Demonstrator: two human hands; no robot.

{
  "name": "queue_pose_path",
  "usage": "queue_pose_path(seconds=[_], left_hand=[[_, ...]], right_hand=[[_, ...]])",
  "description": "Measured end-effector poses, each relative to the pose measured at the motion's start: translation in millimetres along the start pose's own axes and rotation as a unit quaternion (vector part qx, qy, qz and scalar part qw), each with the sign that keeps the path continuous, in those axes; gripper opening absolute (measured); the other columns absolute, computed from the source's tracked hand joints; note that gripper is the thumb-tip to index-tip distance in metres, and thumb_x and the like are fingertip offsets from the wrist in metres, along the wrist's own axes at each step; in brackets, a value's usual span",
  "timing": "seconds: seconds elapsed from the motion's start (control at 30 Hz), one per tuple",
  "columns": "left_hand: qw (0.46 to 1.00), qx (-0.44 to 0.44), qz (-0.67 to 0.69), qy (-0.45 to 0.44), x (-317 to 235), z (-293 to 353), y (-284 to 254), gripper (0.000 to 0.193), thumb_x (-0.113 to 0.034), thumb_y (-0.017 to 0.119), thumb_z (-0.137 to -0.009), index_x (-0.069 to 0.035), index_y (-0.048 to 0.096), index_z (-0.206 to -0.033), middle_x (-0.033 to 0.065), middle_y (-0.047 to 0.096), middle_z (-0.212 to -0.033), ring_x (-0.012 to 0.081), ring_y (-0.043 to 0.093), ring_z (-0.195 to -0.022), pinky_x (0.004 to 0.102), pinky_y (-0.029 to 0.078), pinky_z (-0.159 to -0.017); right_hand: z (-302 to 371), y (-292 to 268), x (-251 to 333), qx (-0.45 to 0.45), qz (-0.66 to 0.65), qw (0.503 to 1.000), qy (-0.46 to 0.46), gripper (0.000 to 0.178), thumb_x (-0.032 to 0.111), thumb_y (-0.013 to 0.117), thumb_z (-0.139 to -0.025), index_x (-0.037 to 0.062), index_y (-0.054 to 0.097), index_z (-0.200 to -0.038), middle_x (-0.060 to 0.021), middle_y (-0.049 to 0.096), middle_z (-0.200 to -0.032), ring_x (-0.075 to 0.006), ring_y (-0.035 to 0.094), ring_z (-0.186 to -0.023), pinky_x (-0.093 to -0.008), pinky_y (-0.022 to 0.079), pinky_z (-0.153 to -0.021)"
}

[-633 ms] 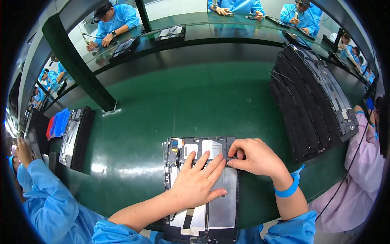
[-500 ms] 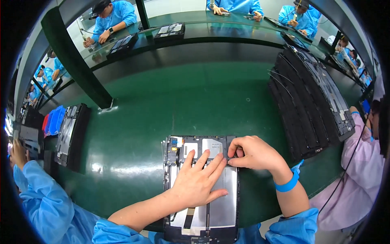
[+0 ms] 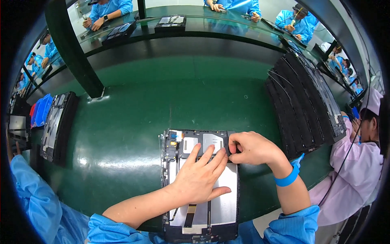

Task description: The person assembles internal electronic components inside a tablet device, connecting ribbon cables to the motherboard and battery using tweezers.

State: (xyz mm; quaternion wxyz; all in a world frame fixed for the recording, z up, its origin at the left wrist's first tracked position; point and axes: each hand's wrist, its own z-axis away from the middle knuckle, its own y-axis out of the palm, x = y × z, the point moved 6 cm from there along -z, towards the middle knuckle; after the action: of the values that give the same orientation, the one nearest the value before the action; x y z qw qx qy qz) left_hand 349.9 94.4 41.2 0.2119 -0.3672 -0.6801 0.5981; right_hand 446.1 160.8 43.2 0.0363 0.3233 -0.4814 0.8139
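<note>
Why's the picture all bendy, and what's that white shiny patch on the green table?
In the head view, the fisheye lens bends straight edges and leaves black corners; also in the head view, light glares off the table, left of the device.

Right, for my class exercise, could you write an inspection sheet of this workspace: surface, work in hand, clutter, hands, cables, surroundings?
Surface: glossy green tabletop, with glare towards the left.
Work in hand: flat black rectangular device with silver-grey panels, lying beneath the hands.
Clutter: tall stack of black slabs at right; black-and-silver rectangular unit and blue plastic bin at left.
Hands: left hand flat on the device, fingers spread; right hand with fingertips bent together at its right edge, any held part hidden. Right wrist wears a bright blue band.
Cables: thin black cable at right.
Surroundings: dark green upright post; co-workers in blue across the far side, one in pink at right.
</note>
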Motion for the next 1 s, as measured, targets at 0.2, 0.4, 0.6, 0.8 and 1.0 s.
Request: queue_pose_path(seconds=[0.2,0.4,0.6,0.8,1.0], left_hand=[[0.999,0.021,0.031,-0.012,0.2,1.9,2.4,0.064,-0.051,0.039,-0.074,0.001,0.039,-0.111,0.015,0.037,-0.117,0.0297,0.032,-0.109,0.0455,0.019,-0.091],[0.999,0.044,0.029,-0.01,0.0,0.3,1.2,0.062,-0.05,0.039,-0.074,-0.002,0.039,-0.113,0.0155,0.037,-0.117,0.0305,0.033,-0.109,0.0472,0.018,-0.091],[0.998,0.057,0.025,-0.014,-1.7,-1.9,2.9,0.065,-0.053,0.044,-0.071,-0.005,0.038,-0.114,0.0167,0.037,-0.117,0.0336,0.033,-0.108,0.0492,0.018,-0.09],[0.999,0.041,0.019,-0.012,-1.4,1.2,1.5,0.063,-0.052,0.044,-0.071,-0.005,0.04,-0.112,0.0177,0.037,-0.115,0.0353,0.036,-0.106,0.0513,0.021,-0.088],[0.999,0.028,0.016,-0.011,-4.1,-1.6,-0.1,0.057,-0.048,0.043,-0.073,-0.004,0.044,-0.109,0.0167,0.039,-0.113,0.0321,0.036,-0.106,0.0491,0.023,-0.088]], right_hand=[[32.4,-1.2,-46.0,-0.159,-0.183,0.969,0.05,0.024,0.023,0.064,-0.064,0.001,0.054,-0.067,-0.0049,0.051,-0.053,-0.0104,0.047,-0.049,-0.0236,0.036,-0.045],[38.3,20.6,-48.0,-0.073,-0.387,0.918,0.046,0.02,0.016,0.064,-0.067,-0.0021,0.057,-0.072,-0.001,0.054,-0.059,-0.004,0.045,-0.053,-0.0184,0.035,-0.046],[35.6,5.7,-38.4,-0.135,-0.33,0.933,0.044,0.015,0.013,0.064,-0.065,-0.0007,0.058,-0.065,-0.0037,0.055,-0.059,-0.0063,0.047,-0.052,-0.0202,0.037,-0.047],[13.6,-11.3,-20.2,-0.235,-0.155,0.958,-0.058,0.011,0.01,0.066,-0.06,0.003,0.057,-0.059,-0.0043,0.047,-0.051,-0.0118,0.043,-0.047,-0.0241,0.033,-0.043],[-2.2,-13.8,-4.3,-0.223,-0.054,0.968,-0.105,0.013,0.013,0.066,-0.059,0.0042,0.056,-0.058,-0.0052,0.048,-0.052,-0.0159,0.045,-0.047,-0.0266,0.034,-0.043]])
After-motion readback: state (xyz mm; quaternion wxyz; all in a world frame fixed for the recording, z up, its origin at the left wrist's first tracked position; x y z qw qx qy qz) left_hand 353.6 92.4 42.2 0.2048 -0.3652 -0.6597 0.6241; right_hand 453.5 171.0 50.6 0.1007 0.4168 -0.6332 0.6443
